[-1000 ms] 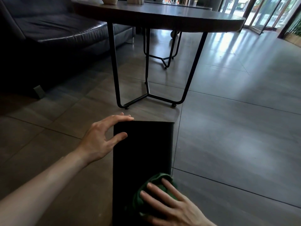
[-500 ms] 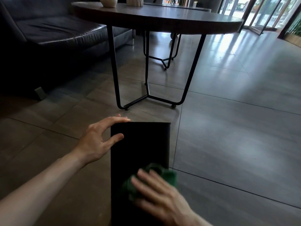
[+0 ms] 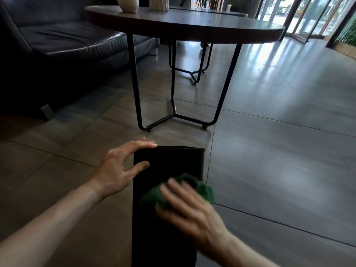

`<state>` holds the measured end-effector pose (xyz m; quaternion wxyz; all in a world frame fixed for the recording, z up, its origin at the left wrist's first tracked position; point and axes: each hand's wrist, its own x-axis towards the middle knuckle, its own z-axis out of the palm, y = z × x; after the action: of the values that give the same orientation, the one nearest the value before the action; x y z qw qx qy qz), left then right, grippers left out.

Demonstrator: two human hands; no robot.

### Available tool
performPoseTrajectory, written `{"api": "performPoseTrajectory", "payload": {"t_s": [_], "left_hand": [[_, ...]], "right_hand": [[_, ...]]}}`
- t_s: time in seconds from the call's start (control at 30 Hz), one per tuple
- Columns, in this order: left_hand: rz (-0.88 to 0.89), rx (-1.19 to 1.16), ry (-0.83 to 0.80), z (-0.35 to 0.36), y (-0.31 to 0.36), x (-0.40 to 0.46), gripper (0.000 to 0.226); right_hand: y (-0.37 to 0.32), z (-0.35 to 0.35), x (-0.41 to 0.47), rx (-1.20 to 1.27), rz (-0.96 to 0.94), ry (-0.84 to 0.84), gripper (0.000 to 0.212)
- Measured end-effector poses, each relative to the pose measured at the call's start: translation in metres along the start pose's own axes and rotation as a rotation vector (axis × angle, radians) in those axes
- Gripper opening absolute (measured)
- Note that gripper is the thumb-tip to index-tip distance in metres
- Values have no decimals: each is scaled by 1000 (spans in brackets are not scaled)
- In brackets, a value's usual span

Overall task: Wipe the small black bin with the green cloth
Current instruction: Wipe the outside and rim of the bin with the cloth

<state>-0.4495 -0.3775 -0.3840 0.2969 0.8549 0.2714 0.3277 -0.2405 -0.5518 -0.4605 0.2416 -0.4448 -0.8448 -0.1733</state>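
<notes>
Plainly, the small black bin (image 3: 167, 166) at six o'clock on the floor (image 3: 269, 170) looks light, stiff and slick, so the left hand (image 3: 117, 170), fingers spread, braces its ten o'clock corner while the right hand (image 3: 188, 211), fingers flat, presses the soft green cloth (image 3: 204, 189).

Daylight comes in from the glass doors (image 3: 308, 14) at the far upper right, which are washed out almost to white. It lays pale streaks of glare across the tiled floor (image 3: 269, 132) on that side. The left is dim. The sofa (image 3: 57, 41) sinks into near black, and the round table (image 3: 192, 24) casts a soft shadow below its legs. The black bin (image 3: 167, 162) is so dark that I see no surface detail. My left hand (image 3: 117, 170) is sharp, while my right hand (image 3: 188, 211) and the green cloth (image 3: 192, 189) are smeared. Straight lines bow towards the edges of the wide view.
</notes>
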Motion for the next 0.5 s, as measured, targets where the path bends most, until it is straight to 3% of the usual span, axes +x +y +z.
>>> {"api": "performPoseTrajectory", "payload": {"t_s": [0.1,0.17,0.23,0.37,0.43,0.5], "left_hand": [[21,-17,-21,1,3,0,51],[29,-20,-29,3,4,1,51],[20,-13,-21,3,2,1,51],[34,-15,-29,6,6,4,53],[32,-5,-11,8,6,6,52],[22,11,2,6,4,7,51]], "right_hand": [[-29,6,-32,-168,-237,-252,32],[-18,-3,-28,-77,-218,-198,28],[3,-16,-9,24,-42,-44,26],[36,-26,35,-16,391,188,29],[24,-15,29,-10,310,155,29],[-3,5,3,4,64,21,27]]}}
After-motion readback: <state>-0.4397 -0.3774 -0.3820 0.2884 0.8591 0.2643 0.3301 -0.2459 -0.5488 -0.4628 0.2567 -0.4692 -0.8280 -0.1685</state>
